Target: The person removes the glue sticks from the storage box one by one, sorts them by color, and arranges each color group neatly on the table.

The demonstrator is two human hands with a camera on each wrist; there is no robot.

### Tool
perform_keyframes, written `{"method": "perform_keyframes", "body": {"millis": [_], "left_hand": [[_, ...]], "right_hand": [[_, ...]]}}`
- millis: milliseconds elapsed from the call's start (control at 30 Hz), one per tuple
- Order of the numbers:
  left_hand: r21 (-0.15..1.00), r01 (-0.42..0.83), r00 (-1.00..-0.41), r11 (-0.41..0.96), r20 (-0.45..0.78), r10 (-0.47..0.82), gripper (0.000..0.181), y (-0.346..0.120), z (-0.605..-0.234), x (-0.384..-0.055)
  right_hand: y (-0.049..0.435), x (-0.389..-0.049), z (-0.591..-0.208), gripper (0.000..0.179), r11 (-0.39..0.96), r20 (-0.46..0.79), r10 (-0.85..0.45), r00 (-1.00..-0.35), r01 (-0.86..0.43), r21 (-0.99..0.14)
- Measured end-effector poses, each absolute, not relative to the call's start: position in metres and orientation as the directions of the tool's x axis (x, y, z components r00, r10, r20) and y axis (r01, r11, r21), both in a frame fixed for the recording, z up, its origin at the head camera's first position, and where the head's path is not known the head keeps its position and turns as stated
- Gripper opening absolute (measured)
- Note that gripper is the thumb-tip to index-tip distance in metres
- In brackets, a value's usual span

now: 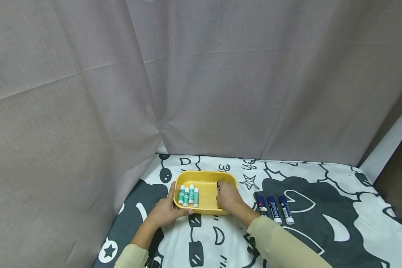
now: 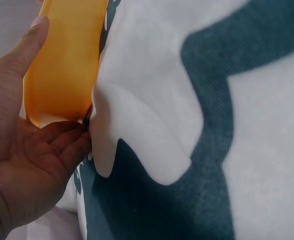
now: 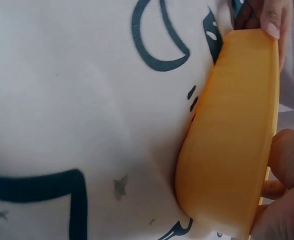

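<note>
A yellow tray (image 1: 209, 209) lies on the patterned cloth. My left hand (image 1: 165, 211) grips its near left corner, thumb over the rim and fingers against the outer wall. In the left wrist view the thumb (image 2: 34, 37) lies along the side of the tray (image 2: 67, 65). Several green-and-white glue sticks (image 1: 189, 196) lie side by side in the tray's left part. Inside the right part, my right hand (image 1: 228, 197) holds a dark blue glue stick (image 1: 218, 185), mostly hidden by the fingers. The right wrist view shows that hand (image 3: 289, 170) reaching over the tray wall (image 3: 232, 135).
Three dark blue glue sticks (image 1: 273, 209) with white ends lie in a row on the cloth (image 1: 207, 245), right of the tray. A grey curtain (image 1: 221, 93) hangs behind and to the left. At the far right stands a brown surface (image 1: 400, 186).
</note>
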State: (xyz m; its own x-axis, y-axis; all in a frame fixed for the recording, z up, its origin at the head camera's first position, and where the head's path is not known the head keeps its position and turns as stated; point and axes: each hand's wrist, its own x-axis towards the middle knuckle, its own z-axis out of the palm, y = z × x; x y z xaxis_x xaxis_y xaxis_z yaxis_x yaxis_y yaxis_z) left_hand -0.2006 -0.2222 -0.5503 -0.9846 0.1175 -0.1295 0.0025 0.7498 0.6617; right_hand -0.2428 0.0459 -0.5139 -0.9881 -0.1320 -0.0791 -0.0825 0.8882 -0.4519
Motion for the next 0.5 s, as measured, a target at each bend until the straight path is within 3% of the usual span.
{"method": "perform_keyframes", "body": {"millis": [367, 500], "left_hand": [[0.663, 0.000, -0.985, 0.749, -0.129, 0.115, 0.145, -0.221, -0.550, -0.201], [0.660, 0.001, -0.985, 0.752, -0.129, 0.114, 0.145, -0.222, -0.550, -0.201]], "right_hand": [[0.055, -0.240, -0.509, 0.054, 0.704, -0.115, -0.098, -0.988, 0.013, -0.711], [0.059, -0.239, -0.509, 0.050, 0.675, -0.074, -0.092, -0.993, -0.007, -0.737]]}}
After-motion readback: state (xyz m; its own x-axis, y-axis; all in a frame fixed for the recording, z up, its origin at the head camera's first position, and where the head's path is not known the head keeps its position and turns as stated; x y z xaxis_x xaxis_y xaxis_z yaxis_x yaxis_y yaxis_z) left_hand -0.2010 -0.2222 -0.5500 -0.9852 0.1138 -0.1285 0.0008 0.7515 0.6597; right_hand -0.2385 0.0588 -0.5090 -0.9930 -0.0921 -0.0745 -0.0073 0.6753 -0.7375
